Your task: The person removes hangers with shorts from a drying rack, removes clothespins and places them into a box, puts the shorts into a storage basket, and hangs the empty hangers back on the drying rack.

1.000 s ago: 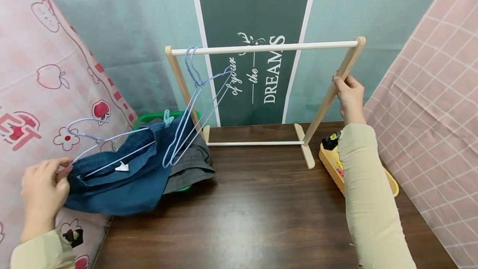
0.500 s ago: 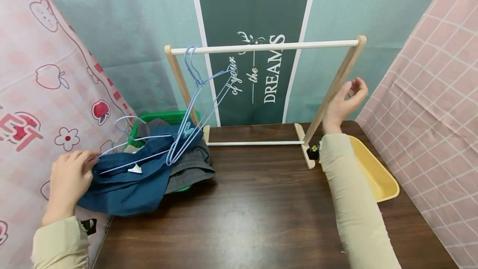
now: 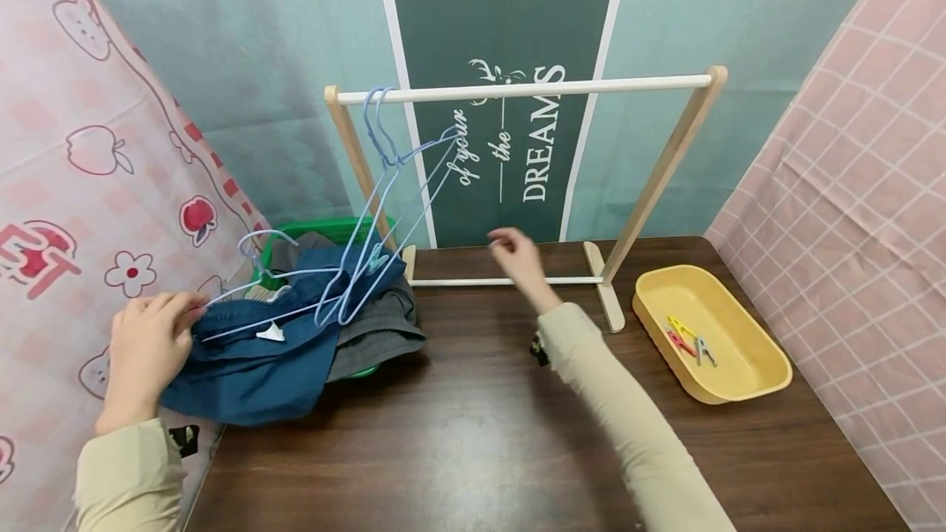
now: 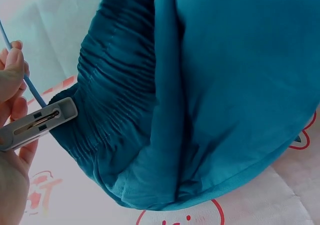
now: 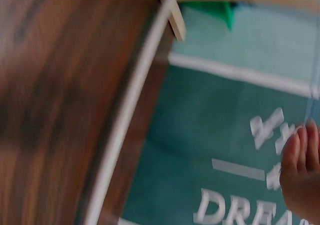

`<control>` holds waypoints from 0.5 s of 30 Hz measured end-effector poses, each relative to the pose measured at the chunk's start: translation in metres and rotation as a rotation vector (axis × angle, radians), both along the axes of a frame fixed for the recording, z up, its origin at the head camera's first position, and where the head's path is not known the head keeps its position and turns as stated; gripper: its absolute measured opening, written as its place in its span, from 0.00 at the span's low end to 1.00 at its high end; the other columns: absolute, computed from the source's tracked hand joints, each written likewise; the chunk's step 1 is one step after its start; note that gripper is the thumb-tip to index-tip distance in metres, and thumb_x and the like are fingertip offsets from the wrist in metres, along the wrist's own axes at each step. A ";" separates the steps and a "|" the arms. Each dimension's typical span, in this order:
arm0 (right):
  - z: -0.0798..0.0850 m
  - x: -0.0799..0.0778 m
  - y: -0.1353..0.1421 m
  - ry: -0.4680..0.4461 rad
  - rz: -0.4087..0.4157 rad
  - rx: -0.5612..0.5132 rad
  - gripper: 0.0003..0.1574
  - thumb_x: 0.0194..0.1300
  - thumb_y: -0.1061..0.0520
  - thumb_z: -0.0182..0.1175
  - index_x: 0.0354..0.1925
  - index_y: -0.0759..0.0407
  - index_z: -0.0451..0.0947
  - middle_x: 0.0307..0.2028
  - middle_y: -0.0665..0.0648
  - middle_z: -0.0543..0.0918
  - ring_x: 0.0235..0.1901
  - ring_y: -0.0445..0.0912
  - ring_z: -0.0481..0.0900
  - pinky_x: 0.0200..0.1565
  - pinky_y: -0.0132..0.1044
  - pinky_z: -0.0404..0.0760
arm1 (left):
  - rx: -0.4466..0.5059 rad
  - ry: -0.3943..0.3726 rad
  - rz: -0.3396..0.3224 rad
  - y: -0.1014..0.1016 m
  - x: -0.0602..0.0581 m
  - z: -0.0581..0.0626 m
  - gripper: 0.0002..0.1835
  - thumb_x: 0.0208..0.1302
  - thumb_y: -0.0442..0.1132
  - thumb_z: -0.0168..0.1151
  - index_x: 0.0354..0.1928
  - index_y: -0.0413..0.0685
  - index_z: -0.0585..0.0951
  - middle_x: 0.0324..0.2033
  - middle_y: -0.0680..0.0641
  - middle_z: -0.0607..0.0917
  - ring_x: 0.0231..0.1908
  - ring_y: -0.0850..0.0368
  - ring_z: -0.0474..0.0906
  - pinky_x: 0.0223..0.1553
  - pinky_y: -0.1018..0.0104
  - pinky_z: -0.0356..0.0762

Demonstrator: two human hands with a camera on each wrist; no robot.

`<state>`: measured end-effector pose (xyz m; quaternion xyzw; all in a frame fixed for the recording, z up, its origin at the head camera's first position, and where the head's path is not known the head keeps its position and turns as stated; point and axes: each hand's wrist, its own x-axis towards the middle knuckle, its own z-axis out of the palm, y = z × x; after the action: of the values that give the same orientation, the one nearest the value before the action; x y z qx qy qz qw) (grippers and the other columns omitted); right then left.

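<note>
At the left, my left hand point(image 3: 148, 351) pinches the end of a light-blue wire hanger point(image 3: 303, 272) fitted into the waistband of blue shorts point(image 3: 251, 388). A grey clothespin point(image 4: 40, 124) grips the gathered waistband beside that hand in the left wrist view. Another clothespin point(image 3: 377, 259), light blue, sits toward the far end of the waistband. My right hand point(image 3: 520, 257), fingers loosely bent, is in the air in front of the wooden clothes rack point(image 3: 661, 175), holding nothing. Bare hangers point(image 3: 397, 161) hang from the rack's left end, overlapping the shorts in view.
Behind the shorts is a green basket point(image 3: 332, 230) with grey clothing point(image 3: 384, 331). A yellow tray point(image 3: 746, 351) with several clothespins point(image 3: 693, 341) stands at the right on the brown table point(image 3: 473, 433). Printed cloths surround the table.
My right hand has let go of the rack's right post and moved left and down toward the middle. My left hand has shifted right with the hanger and shorts.
</note>
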<state>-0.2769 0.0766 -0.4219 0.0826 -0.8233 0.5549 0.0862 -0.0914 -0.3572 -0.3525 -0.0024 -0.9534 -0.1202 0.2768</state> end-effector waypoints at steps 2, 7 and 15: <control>-0.009 0.005 -0.022 -0.037 0.132 0.075 0.17 0.63 0.63 0.55 0.49 0.66 0.78 0.43 0.66 0.84 0.43 0.54 0.81 0.44 0.34 0.77 | 0.002 0.005 -0.009 0.000 0.000 0.000 0.09 0.57 0.23 0.53 0.38 0.36 0.79 0.39 0.29 0.80 0.41 0.33 0.66 0.46 0.39 0.58; -0.016 0.016 -0.071 -0.099 0.332 0.157 0.19 0.67 0.60 0.55 0.55 0.64 0.76 0.49 0.62 0.83 0.50 0.53 0.81 0.51 0.40 0.79 | 0.006 0.011 -0.022 0.000 0.000 -0.001 0.08 0.58 0.23 0.54 0.38 0.36 0.79 0.39 0.29 0.80 0.41 0.33 0.66 0.46 0.38 0.58; -0.011 0.025 -0.111 -0.179 0.423 0.105 0.27 0.73 0.61 0.47 0.68 0.61 0.62 0.64 0.62 0.72 0.63 0.55 0.71 0.62 0.46 0.72 | 0.022 0.073 -0.028 0.000 0.001 -0.005 0.07 0.60 0.23 0.55 0.39 0.35 0.79 0.37 0.29 0.79 0.43 0.32 0.64 0.50 0.35 0.54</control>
<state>-0.2524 -0.0339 -0.4326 0.2081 -0.8197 0.5222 -0.1099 -0.0908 -0.3570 -0.3572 -0.0171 -0.9412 -0.1343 0.3096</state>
